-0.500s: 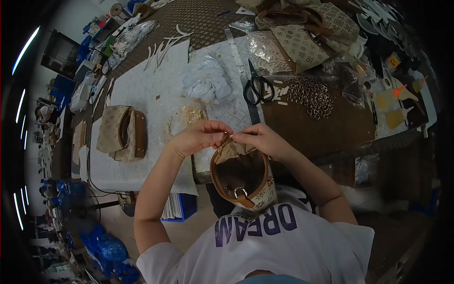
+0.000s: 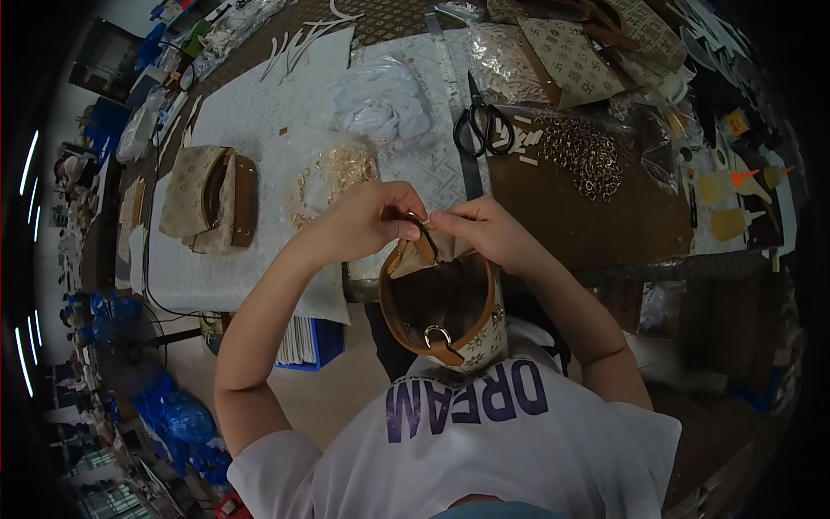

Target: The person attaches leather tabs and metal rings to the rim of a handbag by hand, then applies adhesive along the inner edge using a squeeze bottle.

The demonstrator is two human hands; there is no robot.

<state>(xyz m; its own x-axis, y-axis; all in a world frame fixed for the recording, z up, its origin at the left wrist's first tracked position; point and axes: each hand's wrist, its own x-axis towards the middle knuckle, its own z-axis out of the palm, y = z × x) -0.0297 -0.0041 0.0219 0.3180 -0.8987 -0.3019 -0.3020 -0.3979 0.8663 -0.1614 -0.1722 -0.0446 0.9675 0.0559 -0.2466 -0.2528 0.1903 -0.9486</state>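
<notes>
Head view. Patterned handbag (image 2: 486, 333), tan trim: between wearer's shirt (image 2: 519, 467) and bench (image 2: 536, 216), mouth up, likely for access inside. Left hand (image 2: 367, 221): pinching tan tab (image 2: 425, 249) at handbag's far rim. Right hand (image 2: 484, 232): pinching same rim beside tab, likely steadying. Black scissors (image 2: 476, 105), metal links (image 2: 588, 156): beyond handbag, rightward, presumably for reach.

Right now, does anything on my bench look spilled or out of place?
Possibly the short white pieces: they lie scattered loose beside the scissors and the heap of metal rings, so they look spilled. The bag being worked on shows no clear damage.
</notes>
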